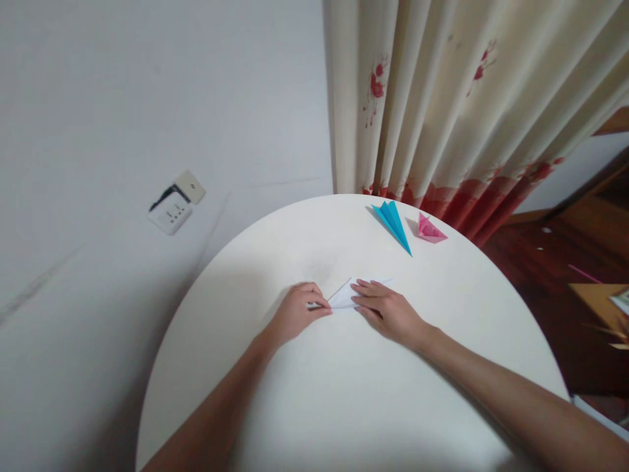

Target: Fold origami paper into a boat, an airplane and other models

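Note:
A folded sheet of white paper lies on the white round table between my hands. My left hand pinches its left end between thumb and fingers. Over the right part of the sheet, my right hand lies flat with its fingers stretched out, pressing on the paper. The fingers of both hands hide parts of the paper. Farther back stands a blue paper plane. Beside it, to the right, sits a pink folded paper boat.
A pale wall with a socket plate and a smaller plate borders the table on the left. Behind the table hangs a cream curtain with red flowers. Dark reddish floor shows at the right, with a brown board there.

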A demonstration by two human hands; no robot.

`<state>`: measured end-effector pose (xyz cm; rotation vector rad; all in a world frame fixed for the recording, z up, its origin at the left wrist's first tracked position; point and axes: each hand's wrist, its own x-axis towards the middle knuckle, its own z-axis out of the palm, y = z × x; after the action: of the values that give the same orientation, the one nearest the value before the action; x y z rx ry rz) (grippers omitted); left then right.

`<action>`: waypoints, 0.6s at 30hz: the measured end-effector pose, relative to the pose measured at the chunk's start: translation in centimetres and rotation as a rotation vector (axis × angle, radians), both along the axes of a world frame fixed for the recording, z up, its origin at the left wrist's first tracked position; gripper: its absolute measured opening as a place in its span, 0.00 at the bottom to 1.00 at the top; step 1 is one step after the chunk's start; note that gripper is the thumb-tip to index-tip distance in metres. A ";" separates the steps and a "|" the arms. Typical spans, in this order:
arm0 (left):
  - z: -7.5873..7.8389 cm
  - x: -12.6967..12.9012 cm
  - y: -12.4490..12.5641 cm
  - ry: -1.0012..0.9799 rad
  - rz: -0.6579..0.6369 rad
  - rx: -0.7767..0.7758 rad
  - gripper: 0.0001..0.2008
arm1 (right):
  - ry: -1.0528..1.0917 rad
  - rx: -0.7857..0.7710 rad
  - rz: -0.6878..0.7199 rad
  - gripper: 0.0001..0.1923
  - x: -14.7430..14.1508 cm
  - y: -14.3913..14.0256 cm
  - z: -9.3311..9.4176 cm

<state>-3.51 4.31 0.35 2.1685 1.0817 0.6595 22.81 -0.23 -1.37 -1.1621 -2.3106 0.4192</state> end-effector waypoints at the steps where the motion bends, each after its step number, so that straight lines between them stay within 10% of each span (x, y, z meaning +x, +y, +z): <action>1: 0.0 0.0 0.0 -0.008 0.000 -0.010 0.02 | 0.020 0.001 -0.011 0.15 -0.1 0.0 -0.1; 18: -0.7 0.7 -0.3 0.041 0.061 0.060 0.04 | 0.210 -0.066 -0.106 0.09 -0.9 0.8 0.4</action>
<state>-2.82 4.03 -0.35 2.2164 1.1668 0.6854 21.87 0.59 -1.00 -1.2050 -2.0592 0.5545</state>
